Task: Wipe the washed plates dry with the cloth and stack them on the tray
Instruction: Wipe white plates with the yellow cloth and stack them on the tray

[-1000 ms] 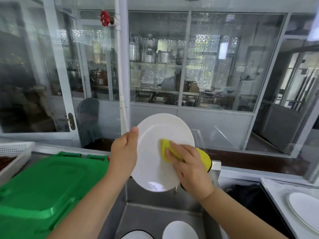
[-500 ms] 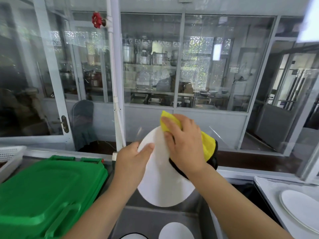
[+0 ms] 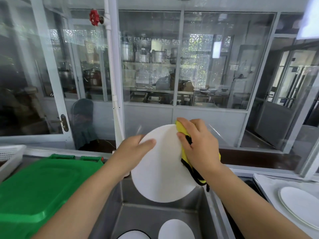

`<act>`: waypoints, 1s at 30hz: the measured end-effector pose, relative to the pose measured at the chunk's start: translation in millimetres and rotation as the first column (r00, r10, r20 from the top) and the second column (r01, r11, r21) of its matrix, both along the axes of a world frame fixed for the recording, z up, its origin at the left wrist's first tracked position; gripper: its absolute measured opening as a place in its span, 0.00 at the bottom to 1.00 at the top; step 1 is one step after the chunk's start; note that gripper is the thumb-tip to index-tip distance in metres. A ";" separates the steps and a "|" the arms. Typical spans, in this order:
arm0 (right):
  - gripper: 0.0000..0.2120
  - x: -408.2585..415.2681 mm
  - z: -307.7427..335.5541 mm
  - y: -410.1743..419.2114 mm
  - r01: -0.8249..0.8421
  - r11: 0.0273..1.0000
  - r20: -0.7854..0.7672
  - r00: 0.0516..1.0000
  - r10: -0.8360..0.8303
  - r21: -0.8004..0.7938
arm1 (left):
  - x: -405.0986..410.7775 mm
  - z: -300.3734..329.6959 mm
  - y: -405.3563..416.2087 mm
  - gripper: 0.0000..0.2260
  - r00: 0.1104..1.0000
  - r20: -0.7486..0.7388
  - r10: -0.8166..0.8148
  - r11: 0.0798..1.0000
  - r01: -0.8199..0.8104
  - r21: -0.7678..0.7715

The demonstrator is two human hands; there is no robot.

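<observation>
Drying step: the white plate (image 3: 164,169) is held up over the sink (image 3: 155,214), likely so any drips fall into the basin and not on the bench.
Left hand (image 3: 133,152): at the plate's 9 o'clock edge, thumb curled over the near face and fingers hidden behind, a pinching grip that steadies the plate against the rubbing.
Right hand (image 3: 196,145): at the plate's 2 o'clock edge, fingers curled over the yellow cloth (image 3: 181,130), pressing it to the rim; the cloth's dark-trimmed tail hangs down behind the plate toward 4 o'clock.
Plate tilt: its flat face is turned toward the camera, leaning back, which gives the cloth a broad surface to pass over.
Waiting plates (image 3: 174,230): two lie in the sink bottom at 6 o'clock, seemingly not yet dried.
Tray (image 3: 264,183): at 4 o'clock on the bench, already carrying dried plates (image 3: 302,204), close enough for the right hand to reach.
Green lid (image 3: 34,183): at 8 o'clock, beside the sink, not part of the job.
Progress: judged partway, with the held plate's wiping unfinished.
</observation>
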State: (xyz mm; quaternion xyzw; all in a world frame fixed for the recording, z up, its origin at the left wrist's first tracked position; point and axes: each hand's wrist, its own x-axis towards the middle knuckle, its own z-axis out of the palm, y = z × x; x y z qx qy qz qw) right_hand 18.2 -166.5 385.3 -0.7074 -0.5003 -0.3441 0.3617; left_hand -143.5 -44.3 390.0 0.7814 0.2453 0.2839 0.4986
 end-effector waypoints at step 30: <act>0.17 -21.3 7.3 1.6 0.041 0.998 0.222 0.975 -0.027 -0.057 | 4.6 1.5 -5.2 0.14 0.999 -0.033 0.023 0.984 -0.017 0.176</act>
